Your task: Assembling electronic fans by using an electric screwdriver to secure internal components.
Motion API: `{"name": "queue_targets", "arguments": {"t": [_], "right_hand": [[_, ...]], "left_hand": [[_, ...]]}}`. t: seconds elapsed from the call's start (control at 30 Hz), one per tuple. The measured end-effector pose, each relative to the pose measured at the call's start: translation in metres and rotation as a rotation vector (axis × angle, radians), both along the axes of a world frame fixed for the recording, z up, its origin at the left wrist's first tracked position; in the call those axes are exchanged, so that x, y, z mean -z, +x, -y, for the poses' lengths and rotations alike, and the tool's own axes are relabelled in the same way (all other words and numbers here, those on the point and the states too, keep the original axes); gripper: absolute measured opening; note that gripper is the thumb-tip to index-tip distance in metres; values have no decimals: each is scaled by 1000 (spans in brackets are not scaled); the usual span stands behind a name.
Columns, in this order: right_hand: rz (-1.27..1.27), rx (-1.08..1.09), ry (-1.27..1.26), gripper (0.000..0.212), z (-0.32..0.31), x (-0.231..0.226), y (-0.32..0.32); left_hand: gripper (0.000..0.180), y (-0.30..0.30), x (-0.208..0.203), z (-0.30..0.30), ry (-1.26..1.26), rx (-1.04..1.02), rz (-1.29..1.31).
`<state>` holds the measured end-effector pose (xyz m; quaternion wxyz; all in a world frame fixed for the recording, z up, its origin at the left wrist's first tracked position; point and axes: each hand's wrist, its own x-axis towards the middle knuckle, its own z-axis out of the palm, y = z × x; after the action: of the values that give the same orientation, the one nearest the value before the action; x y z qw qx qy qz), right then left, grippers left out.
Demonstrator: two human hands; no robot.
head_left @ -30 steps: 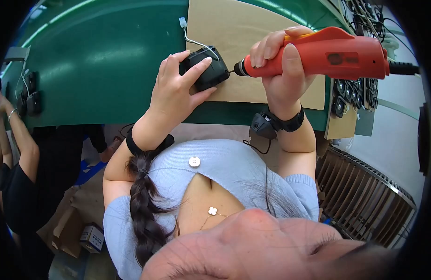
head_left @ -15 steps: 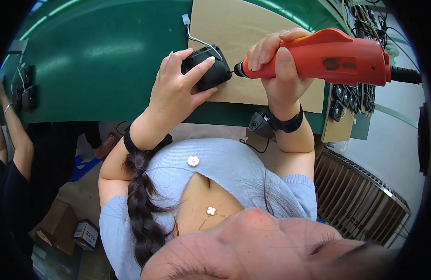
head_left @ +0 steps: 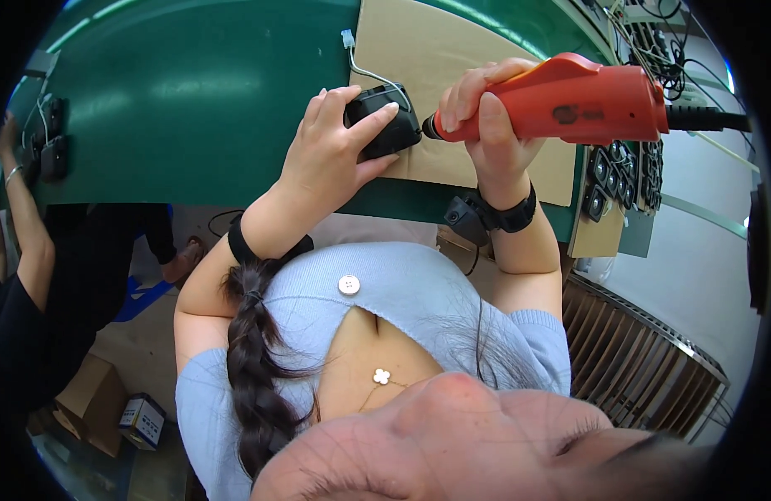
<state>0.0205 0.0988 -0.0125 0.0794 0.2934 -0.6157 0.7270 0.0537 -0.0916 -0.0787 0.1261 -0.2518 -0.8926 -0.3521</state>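
Observation:
Over the brown cardboard sheet (head_left: pixel 477 100), a black plastic housing (head_left: pixel 402 134) is held by my left hand (head_left: pixel 345 138), fingers over its top and thumb along its near side. A white cable with a clear connector (head_left: pixel 348 39) curves out from the housing's far side. My right hand (head_left: pixel 496 125) wraps round a red electric screwdriver (head_left: pixel 586 98), held nearly level and pointing left. Its dark tip meets the housing's right corner; whether a screw sits there is too small to tell.
The sheet lies on a green table (head_left: pixel 193 108). Several black speaker-like parts (head_left: pixel 607 177) stand in rows at the right edge. More black units (head_left: pixel 51 150) with cables sit at far left, beside another person's arm (head_left: pixel 26 217). A slatted metal rack (head_left: pixel 644 351) stands at lower right.
The screwdriver's body has shifted slightly left, its tip still at the housing's corner. My left hand and the housing appear a little further right in view.

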Motion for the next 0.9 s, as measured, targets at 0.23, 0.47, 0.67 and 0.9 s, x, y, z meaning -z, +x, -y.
{"name": "queue_targets", "arguments": {"t": [0.23, 0.47, 0.67, 0.9], "right_hand": [[-116, 39, -254, 24, 9, -19, -6], [-90, -63, -140, 30, 34, -1, -30], [-33, -49, -125, 29, 45, 5, -29], [-27, -16, -92, 28, 49, 4, -28]], "left_hand": [[59, 1, 2, 1, -26, 2, -18], [59, 0, 0, 5, -31, 26, -11], [58, 1, 1, 6, -10, 24, 4], [58, 1, 1, 8, -6, 26, 40]]}}
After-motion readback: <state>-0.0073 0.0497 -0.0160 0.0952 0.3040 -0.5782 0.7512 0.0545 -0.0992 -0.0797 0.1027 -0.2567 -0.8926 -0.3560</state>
